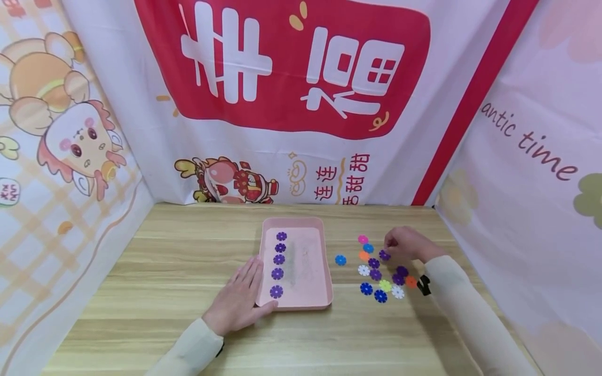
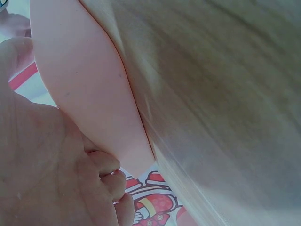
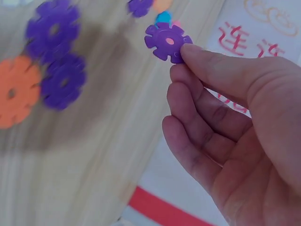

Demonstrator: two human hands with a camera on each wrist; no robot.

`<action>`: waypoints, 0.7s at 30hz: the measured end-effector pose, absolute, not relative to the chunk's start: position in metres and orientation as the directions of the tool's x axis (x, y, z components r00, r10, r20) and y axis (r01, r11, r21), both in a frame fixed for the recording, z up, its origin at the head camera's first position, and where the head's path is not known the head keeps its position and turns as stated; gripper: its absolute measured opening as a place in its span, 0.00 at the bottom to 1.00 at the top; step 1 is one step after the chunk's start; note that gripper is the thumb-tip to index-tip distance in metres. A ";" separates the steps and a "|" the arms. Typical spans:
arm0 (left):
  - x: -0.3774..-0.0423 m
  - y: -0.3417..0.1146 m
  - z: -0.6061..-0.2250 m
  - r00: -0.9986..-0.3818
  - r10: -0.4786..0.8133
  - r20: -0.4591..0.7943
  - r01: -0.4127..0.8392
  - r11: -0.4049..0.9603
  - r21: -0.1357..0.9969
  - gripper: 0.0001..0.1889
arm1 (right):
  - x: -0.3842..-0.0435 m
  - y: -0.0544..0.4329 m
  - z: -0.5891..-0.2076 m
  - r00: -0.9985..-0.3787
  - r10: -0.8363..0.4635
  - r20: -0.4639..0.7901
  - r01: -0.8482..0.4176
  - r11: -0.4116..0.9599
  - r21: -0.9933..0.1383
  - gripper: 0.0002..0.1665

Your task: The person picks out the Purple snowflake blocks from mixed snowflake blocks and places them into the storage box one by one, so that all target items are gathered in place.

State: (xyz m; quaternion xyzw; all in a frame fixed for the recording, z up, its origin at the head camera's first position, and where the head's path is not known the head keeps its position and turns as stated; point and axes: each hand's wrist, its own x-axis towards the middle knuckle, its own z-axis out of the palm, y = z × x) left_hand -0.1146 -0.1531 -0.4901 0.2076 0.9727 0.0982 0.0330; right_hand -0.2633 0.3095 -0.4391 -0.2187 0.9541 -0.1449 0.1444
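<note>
My right hand [image 1: 408, 243] pinches a purple notched plastic disc [image 3: 168, 41] between thumb and index fingertip, holding it by its edge. The other fingers curl in below. Close by on the table lie more notched discs in purple, blue, white, orange, pink and yellow-green, among them an orange disc [image 3: 17, 92]. My left hand [image 1: 239, 298] rests with extended fingers along the left wall of a pink tray [image 1: 305, 304], the thumb at its near left corner. Inside the tray, several purple discs [image 1: 279, 259] form a column along the left side. The right part of the tray floor is bare.
A lone blue disc [image 1: 340, 260] lies between the tray and the scattered pieces. Printed cloth [image 1: 282, 172] hangs at the back and both sides of the wooden table [image 1: 188, 245]. A small black object [image 1: 424, 285] shows at the right sleeve.
</note>
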 end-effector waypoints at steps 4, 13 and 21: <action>-0.114 -0.154 -0.490 -0.913 0.408 -0.029 0.394 0.896 0.206 0.53 | -0.263 0.291 -0.429 -0.842 -0.494 -0.215 -0.410 0.846 -0.341 0.06; -0.115 -0.155 -0.493 -0.913 0.406 -0.034 0.392 0.897 0.203 0.54 | -0.262 0.251 -0.412 -0.790 -0.581 -0.192 -0.506 0.797 -0.329 0.06; -0.115 -0.155 -0.492 -0.915 0.403 -0.033 0.388 0.897 0.210 0.53 | -0.255 0.206 -0.395 -0.745 -0.637 -0.197 -0.560 0.758 -0.335 0.06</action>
